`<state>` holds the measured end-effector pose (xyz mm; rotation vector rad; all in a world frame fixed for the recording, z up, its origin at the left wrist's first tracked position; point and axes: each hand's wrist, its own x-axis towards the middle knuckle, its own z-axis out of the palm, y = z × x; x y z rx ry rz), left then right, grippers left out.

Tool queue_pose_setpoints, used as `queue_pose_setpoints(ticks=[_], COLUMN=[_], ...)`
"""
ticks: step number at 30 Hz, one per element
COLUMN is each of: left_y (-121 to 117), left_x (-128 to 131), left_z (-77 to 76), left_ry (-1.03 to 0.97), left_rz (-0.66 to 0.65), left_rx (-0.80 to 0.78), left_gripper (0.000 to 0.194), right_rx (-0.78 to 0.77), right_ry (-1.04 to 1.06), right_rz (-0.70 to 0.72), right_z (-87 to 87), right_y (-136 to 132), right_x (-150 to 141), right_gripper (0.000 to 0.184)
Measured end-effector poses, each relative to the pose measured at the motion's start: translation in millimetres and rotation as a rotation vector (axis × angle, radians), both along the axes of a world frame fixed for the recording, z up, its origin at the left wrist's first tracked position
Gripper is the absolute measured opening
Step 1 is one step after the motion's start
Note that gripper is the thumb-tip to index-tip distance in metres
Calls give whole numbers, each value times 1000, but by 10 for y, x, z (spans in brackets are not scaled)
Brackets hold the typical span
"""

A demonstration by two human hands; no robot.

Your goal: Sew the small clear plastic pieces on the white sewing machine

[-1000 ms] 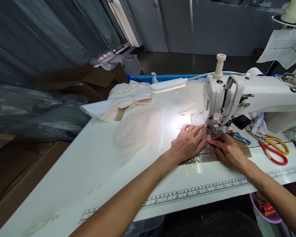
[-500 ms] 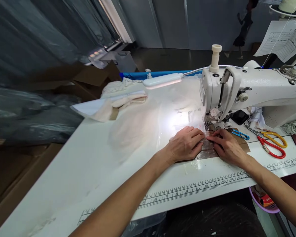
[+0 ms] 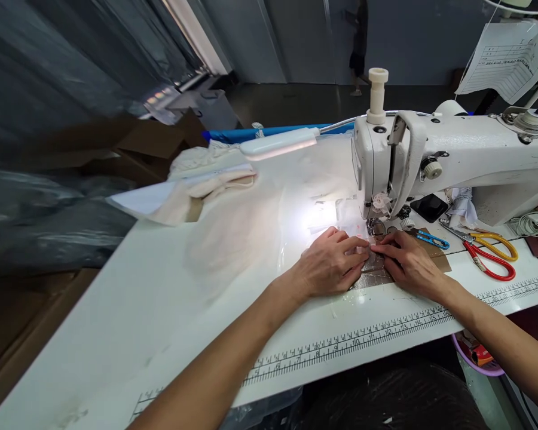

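Observation:
Just in front of the needle of a white sewing machine (image 3: pixel 399 155), my two hands meet over a small piece of pale, thin fabric (image 3: pixel 363 230). My left hand (image 3: pixel 334 261) rests on the machine bed with fingers curled together, its fingertips on the fabric's near end. From the other side, my right hand (image 3: pixel 406 261) pinches the fabric's edge between thumb and fingers. The presser foot (image 3: pixel 371 226) is right ahead of the fingertips. Much of the fabric is hidden under my hands. Below them lies a shiny metal plate (image 3: pixel 374 275).
Right of my hand lie blue thread snips (image 3: pixel 431 239) and red-and-yellow-handled scissors (image 3: pixel 491 254). A lamp (image 3: pixel 280 144) lights the needle area. Folded cream cloth (image 3: pixel 219 185) is at the table's far left. A printed ruler (image 3: pixel 354 343) runs along the front edge. Behind, a person (image 3: pixel 358 45) stands.
The view has shifted slightly, so the table and machine appear further left. The person in the background has moved left. My hands stay together by the needle with little visible movement.

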<state>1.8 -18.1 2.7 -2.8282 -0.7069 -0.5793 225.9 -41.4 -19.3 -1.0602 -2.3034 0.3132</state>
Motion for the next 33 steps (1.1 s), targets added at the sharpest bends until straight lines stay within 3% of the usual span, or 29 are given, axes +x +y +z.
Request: queue_pose_setpoints(ticks=[9,28,33], left_y=[-17,-39,-30], left_x=[10,34,30], left_z=[16,25,27], left_ry=[90,-16,-44], left_rz=[35,15,-20], left_rx=[-31,-21,-86], left_gripper=[29,25,22], right_rx=[61,165,156], right_ry=[-54,-118,-149], right_rz=[1,-6,10], right_z=[-21,-7,39], right_y=[-2,-19,-24], right_x=[6,-10,-10], right_gripper=[34,34,33])
